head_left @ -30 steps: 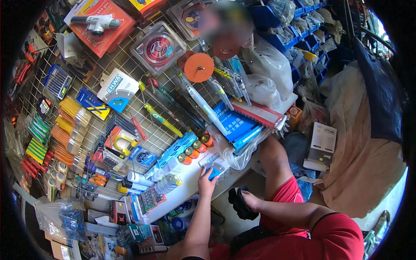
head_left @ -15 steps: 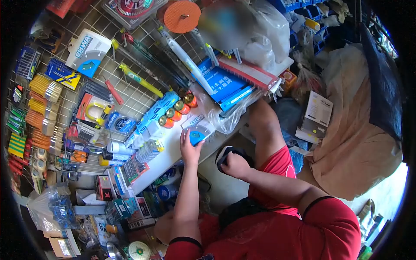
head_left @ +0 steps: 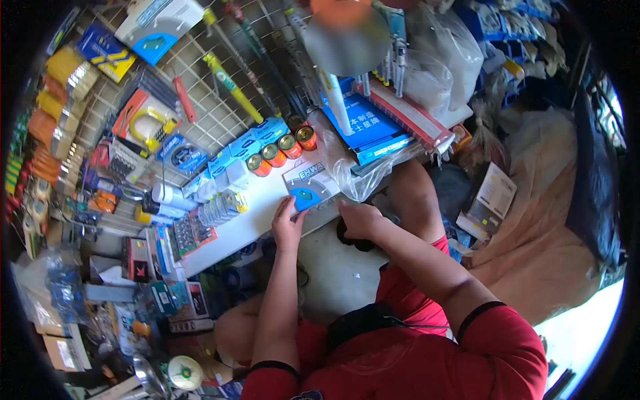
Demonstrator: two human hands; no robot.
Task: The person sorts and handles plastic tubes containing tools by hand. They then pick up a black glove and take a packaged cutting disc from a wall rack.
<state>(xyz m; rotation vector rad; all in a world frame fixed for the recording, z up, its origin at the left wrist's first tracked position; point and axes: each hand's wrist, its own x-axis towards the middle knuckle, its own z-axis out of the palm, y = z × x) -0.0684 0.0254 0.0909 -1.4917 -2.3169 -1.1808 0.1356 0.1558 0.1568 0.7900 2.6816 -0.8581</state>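
Observation:
A flat white-and-blue EHWA package [head_left: 309, 187] lies tilted over the white shelf board, its printed face toward me. My left hand [head_left: 288, 225] pinches its lower left edge, thumb on one side and fingers on the other. Close to the package's lower right corner is my right hand [head_left: 360, 221], its fingers curled and partly hidden by the back of the hand. A dark item [head_left: 348, 239] shows just under the right hand; whether the fingers hold it cannot be made out. Orange-red cans [head_left: 291, 146] stand in a row just behind the package.
The white shelf board [head_left: 223, 237] carries light blue boxes [head_left: 243, 148] and clear-packed goods. A wire grid [head_left: 200, 73] with hanging tools rises behind. Blue flat boxes [head_left: 370, 127] under plastic lie right of the package. Brown sheeting [head_left: 533, 233] covers things at far right.
The package now shows more of its face, with the left hand lower on its edge. My right hand has moved up toward the package from the dark item. The whole view has shifted.

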